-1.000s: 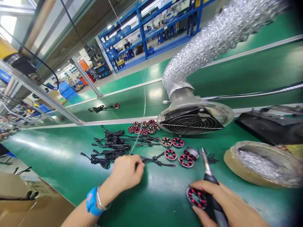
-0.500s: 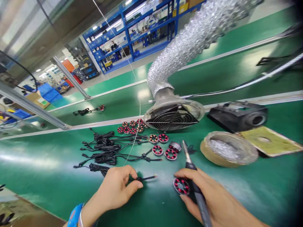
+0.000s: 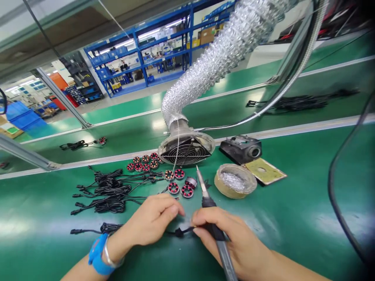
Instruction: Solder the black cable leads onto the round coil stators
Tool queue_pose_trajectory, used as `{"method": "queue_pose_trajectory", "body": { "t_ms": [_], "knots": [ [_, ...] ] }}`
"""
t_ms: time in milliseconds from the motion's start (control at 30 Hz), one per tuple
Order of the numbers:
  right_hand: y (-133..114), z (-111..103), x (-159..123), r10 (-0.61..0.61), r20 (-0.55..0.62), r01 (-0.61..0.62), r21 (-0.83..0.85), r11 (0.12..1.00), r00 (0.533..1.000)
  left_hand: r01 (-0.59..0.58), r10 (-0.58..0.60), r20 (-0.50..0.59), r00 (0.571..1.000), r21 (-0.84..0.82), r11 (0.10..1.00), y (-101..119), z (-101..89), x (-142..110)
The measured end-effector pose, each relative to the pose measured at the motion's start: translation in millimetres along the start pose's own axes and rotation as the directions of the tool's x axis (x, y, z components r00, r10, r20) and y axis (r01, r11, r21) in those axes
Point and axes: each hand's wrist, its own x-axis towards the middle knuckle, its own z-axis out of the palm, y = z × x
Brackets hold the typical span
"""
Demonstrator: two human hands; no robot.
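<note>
Room first: the glossy green desk has a wide bare stretch past the right hand, out to a thick black cord, and another patch at the lower left. The far edge is a straight silver metal strip. Ahead it's tighter: ring-shaped motor cores with red windings sit just beyond the fingers, a round tan tub with shiny silver filling is off to the right, and a clear plastic funnel-shaped hood with a black grille looks near the soldering tip. Coiled black cable bundles fill the left.

Right hand's closed around a grey-and-black soldering iron with a metal tip, thumb and forefinger also pinching the end of a thin black cable. Left hand is half curled, thumb and forefinger loosely apart, nothing visible between them; can't tell if its hidden fingers touch the cable. That cable lies across the desk in front of the person, passing behind the left wrist, with a dark lump near the pinched end, a small coil and a plug at the far left
</note>
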Motion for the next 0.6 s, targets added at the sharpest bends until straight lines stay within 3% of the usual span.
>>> {"method": "queue_pose_trajectory", "body": {
  "t_ms": [67, 133, 167, 233, 367, 600],
  "knots": [
    [4, 1, 0, -0.082, -0.002, 0.082, 0.051, 0.995, 0.997, 0.048, 0.004, 0.197, 0.980, -0.255, 0.966, -7, 5.9, 8],
    [8, 3, -1, -0.107, -0.018, 0.108, 0.082, 0.991, 0.994, 0.245, -0.040, 0.401, 0.915, -0.475, 0.845, -16, 17.2, 12],
    [9, 3, -1, -0.083, -0.035, 0.086, 0.070, 0.994, 0.996, 0.320, -0.065, 0.445, 0.893, -0.528, 0.787, -20, 23.0, 12],
    [11, 5, -3, 0.018, -0.076, -0.015, 0.030, 0.999, 0.997, 0.340, -0.117, 0.399, 0.909, -0.552, 0.761, -27, 32.4, 11],
    [13, 10, -5, 0.178, -0.074, -0.171, 0.088, 0.981, 0.981, 0.200, -0.115, 0.198, 0.973, -0.493, 0.846, -29, 38.7, 9],
    [17, 22, -4, 0.351, -0.088, -0.332, 0.178, 0.926, 0.932, 0.151, -0.137, 0.065, 0.988, -0.504, 0.850, -36, 47.5, 6]
  ]
}}
